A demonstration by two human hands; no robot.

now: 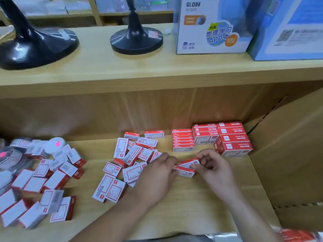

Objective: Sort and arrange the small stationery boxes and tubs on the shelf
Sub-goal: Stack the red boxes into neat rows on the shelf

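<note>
So both hands are down on the lower wooden shelf (201, 198) working a pair of little red-and-white stationery boxes (186, 167). The two boxes sit stacked, the top one skewed a bit, right between the hands. Left hand (157, 177) has its fingers (170, 162) curled against the left ends of the boxes, right hand (212, 166) has thumb and fingers pinched on the right ends, so both sets of fingers are clamped on the pair. Just left of the hands there's a messy scatter of loose boxes (129, 158) lying every which way, and further left another jumble (42, 189) next to a round white tub (54, 144). Back right, neat red stacks (218, 137) line up against the shelf's rear wall. Top shelf has two black stands (136, 37) and a globe carton (213, 27)
</note>
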